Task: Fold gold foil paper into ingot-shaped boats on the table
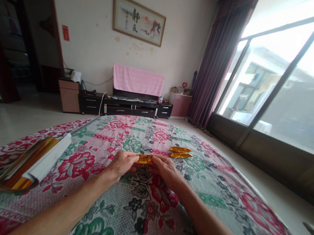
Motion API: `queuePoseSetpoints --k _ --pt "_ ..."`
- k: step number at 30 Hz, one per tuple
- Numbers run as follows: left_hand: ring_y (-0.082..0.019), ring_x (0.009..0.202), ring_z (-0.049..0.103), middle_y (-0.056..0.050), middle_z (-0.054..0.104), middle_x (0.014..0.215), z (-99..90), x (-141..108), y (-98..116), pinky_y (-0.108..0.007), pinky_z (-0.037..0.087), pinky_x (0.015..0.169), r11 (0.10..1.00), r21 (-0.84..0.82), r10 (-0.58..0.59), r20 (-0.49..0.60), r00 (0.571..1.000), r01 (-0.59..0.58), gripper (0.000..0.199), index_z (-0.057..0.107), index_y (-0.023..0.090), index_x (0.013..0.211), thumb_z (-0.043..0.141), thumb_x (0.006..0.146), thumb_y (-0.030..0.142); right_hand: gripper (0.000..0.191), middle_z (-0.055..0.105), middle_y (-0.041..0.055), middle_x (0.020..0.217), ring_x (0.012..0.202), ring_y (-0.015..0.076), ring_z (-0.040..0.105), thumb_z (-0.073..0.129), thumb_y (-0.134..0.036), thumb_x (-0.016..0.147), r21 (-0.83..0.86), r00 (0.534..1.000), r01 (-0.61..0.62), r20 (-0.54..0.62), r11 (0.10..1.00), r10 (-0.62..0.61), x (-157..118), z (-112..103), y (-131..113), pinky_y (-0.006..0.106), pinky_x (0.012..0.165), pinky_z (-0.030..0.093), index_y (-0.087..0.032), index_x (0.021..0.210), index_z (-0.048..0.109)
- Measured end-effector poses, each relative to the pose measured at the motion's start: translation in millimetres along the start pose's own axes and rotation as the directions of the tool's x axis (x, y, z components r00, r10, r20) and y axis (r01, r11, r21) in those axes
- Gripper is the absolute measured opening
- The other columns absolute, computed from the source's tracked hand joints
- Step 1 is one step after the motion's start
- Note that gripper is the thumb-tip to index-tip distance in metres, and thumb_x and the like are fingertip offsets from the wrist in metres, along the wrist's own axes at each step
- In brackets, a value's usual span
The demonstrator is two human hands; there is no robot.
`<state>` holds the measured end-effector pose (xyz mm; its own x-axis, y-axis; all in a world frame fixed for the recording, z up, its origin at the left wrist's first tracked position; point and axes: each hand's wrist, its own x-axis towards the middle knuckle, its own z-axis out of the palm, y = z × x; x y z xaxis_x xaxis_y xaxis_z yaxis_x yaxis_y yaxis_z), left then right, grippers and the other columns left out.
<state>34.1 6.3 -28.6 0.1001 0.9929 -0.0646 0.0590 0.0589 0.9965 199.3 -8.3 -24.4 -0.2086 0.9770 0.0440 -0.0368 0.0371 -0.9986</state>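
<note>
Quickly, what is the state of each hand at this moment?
Left hand: closed, holding one end of the shiny golden piece.
Right hand: closed, holding the other end of it.

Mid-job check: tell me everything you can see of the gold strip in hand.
The gold strip is short and narrow, shiny amber-gold with darker patches, and looks like foil or glossy paper. It is roughly level, running side to side, above or on the flowered cloth; contact underneath is hidden. The left grip pinches one end and the right grip the other, thumbs over the ends, so only its middle shows. Whether it is folded, I can't tell.
</note>
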Motion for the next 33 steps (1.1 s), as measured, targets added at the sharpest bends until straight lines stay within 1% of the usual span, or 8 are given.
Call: queuePoseSetpoints --k 4,10,14,20,28,33 --pt "-0.016 0.071 0.063 -0.006 0.070 0.077 0.0 -1.0 1.6 -0.020 0.049 0.053 1.000 0.016 0.025 -0.017 1.000 -0.025 0.027 0.070 0.013 0.088 0.058 0.066 0.021 0.024 0.067 0.0017 0.081 0.073 0.0139 0.063 0.050 -0.032 0.078 -0.033 1.000 0.009 -0.030 0.999 -0.010 0.7 1.5 1.3 0.022 0.065 0.051 -0.017 0.081 0.069" --pt "-0.015 0.069 0.062 -0.006 0.070 0.081 2.0 -3.2 3.8 -0.019 0.048 0.049 1.000 0.001 -0.016 -0.023 1.000 0.016 0.035 0.069 0.012 0.094 0.055 0.061 0.012 0.024 0.068 0.0033 0.081 0.077 0.0146 0.062 0.053 -0.029 0.073 -0.039 0.999 0.044 -0.018 0.998 -0.044 4.3 0.0 5.4 0.023 0.069 0.051 -0.015 0.083 0.070" --pt "-0.015 0.072 0.062 -0.005 0.070 0.086 2.4 -0.6 0.0 -0.018 0.048 0.047 1.000 -0.009 -0.021 -0.032 0.999 0.020 0.035 0.069 0.014 0.093 0.055 0.061 0.012 0.025 0.068 0.0032 0.080 0.076 0.0139 0.062 0.056 -0.029 0.070 -0.034 0.998 0.053 -0.032 0.998 -0.054 6.9 -0.6 9.0 0.023 0.068 0.050 -0.015 0.084 0.071" --pt "-0.014 0.072 0.062 -0.005 0.068 0.093 4.8 3.7 -8.0 -0.016 0.048 0.045 0.999 0.025 -0.034 -0.048 0.998 0.035 0.043 0.065 0.016 0.104 0.052 0.063 0.010 0.025 0.068 0.0008 0.078 0.075 0.0150 0.062 0.057 -0.030 0.068 -0.052 0.997 0.055 -0.054 0.997 -0.058 8.4 1.1 13.6 0.025 0.068 0.050 -0.018 0.083 0.072" --pt "-0.010 0.063 0.061 -0.005 0.069 0.088 6.7 1.5 -6.3 -0.015 0.048 0.046 0.999 0.018 -0.044 -0.096 0.994 0.046 0.041 0.065 0.013 0.104 0.054 0.065 0.008 0.020 0.065 -0.0010 0.069 0.066 0.0127 0.058 0.055 -0.028 0.069 -0.079 0.996 0.072 -0.055 0.994 -0.076 8.9 1.4 14.7 0.021 0.061 0.048 -0.016 0.072 0.071" --pt "-0.010 0.063 0.061 -0.005 0.069 0.088 7.7 0.1 -4.4 -0.017 0.049 0.047 0.999 0.031 -0.034 -0.121 0.992 0.038 0.039 0.066 0.013 0.102 0.054 0.065 0.008 0.022 0.067 -0.0002 0.072 0.066 0.0128 0.058 0.055 -0.029 0.070 -0.104 0.994 0.077 -0.064 0.992 -0.084 9.0 0.8 15.9 0.022 0.061 0.048 -0.016 0.076 0.072"
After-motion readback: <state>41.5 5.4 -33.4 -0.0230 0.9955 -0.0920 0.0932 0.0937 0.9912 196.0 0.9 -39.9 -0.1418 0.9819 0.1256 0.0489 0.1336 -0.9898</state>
